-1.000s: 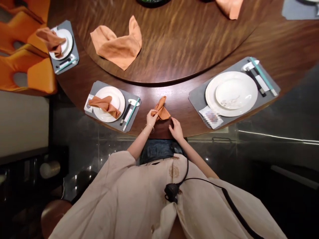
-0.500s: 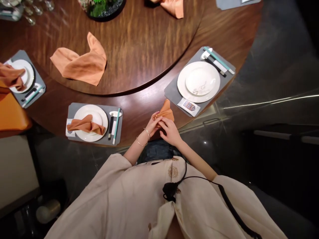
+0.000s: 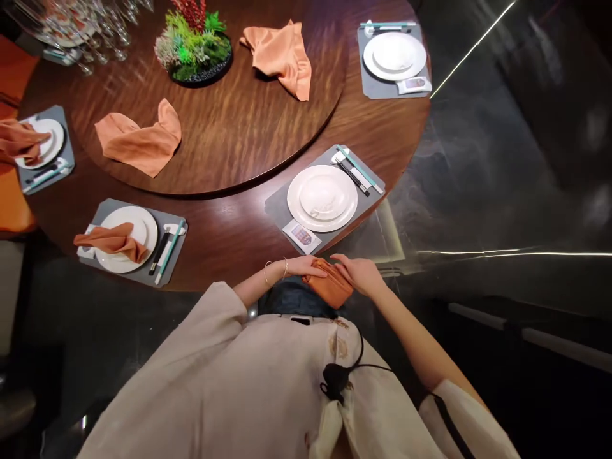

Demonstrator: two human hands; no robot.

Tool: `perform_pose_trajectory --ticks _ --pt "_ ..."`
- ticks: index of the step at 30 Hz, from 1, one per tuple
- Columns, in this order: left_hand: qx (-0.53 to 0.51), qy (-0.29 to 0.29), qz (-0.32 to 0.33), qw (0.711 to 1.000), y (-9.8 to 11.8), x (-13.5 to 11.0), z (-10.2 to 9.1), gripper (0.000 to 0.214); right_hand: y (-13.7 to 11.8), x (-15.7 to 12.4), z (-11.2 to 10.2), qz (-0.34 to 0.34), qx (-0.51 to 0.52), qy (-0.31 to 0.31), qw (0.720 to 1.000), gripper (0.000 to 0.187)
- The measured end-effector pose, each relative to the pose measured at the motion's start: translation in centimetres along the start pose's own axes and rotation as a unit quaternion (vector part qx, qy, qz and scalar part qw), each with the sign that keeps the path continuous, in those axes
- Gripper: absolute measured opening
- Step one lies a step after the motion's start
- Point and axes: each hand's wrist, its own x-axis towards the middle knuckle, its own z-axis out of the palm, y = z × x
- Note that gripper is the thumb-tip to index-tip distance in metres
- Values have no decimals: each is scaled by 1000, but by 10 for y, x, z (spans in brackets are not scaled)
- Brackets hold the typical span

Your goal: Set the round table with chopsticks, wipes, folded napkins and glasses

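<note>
A folded orange napkin (image 3: 329,290) hangs in the air just off the table's near edge, in front of my body. My left hand (image 3: 306,266) grips its left end with closed fingers. My right hand (image 3: 361,274) lies over its right side, fingers curled on the cloth. Just beyond my hands stands a place setting on a grey mat (image 3: 277,207), with a white plate (image 3: 322,197), chopsticks (image 3: 356,171) and a small packet (image 3: 302,236); no napkin is on it.
The round wooden table (image 3: 229,236) has a raised turntable (image 3: 239,140) with two loose orange napkins (image 3: 136,137) (image 3: 282,54), a plant centrepiece (image 3: 194,41) and glasses (image 3: 81,25). The setting at left (image 3: 127,239) holds a folded napkin. Another setting (image 3: 394,57) lies far right. Dark glossy floor lies right.
The view swung right along the table. My hands lifted the napkin off the table edge and drew it toward my body, both now closed around it.
</note>
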Motion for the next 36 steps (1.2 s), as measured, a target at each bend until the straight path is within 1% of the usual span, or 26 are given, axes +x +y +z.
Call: perform_pose_trajectory --ticks 1,3,6,8,9,10,11,12,13,15,16,17,18,20,22,26,28,30,33,34,36 --pt "19 -14 3 1000 6 2 2 49 8 -1 -7 -7 -13 -44 999 37" --pt "52 -22 20 998 18 3 4 51 23 4 -20 -31 -13 -99 994 40" --pt "73 3 59 996 32 4 -1 54 54 30 -40 -60 34 -124 990 42" --pt "67 48 92 992 35 10 -9 55 83 57 -52 -40 71 -114 990 43" --pt "56 82 109 989 35 17 -14 56 99 72 -57 -10 83 -96 992 43" --pt "38 128 125 983 34 25 -20 57 115 87 -61 32 94 -72 992 43" --pt "19 186 138 973 33 35 -25 58 129 101 -63 78 111 -49 990 45" --pt "1 253 149 956 32 46 -31 59 141 115 -63 121 142 -34 982 46" --pt "-12 323 155 933 31 59 -36 59 150 126 -61 154 191 -36 969 48" --pt "-16 442 149 885 34 86 -42 59 157 146 -51 184 320 -82 926 53" --pt "-11 480 136 866 37 99 -44 58 156 154 -44 187 378 -112 900 55" --pt "-6 506 119 854 41 111 -44 58 153 161 -36 189 421 -134 877 56" --pt "-4 525 101 845 46 121 -43 57 149 167 -27 195 447 -146 861 56" --pt "-9 554 68 830 58 138 -40 57 141 180 -14 210 471 -151 843 55" --pt "-18 578 41 815 69 150 -38 58 136 193 -7 224 483 -156 832 54" --pt "-38 613 5 789 83 165 -38 60 140 215 -10 236 504 -191 808 50" --pt "-60 632 14 773 86 170 -37 62 143 224 -14 238 509 -207 801 49" --pt "-101 645 41 757 86 173 -35 62 147 231 -17 244 509 -214 797 49" --pt "-219 637 78 735 80 172 -30 57 155 237 -19 258 515 -218 788 54" --pt "-263 632 83 724 77 170 -29 56 159 237 -20 261 520 -222 782 55" --pt "-331 635 88 693 71 165 -26 53 166 238 -21 265 530 -234 771 55"
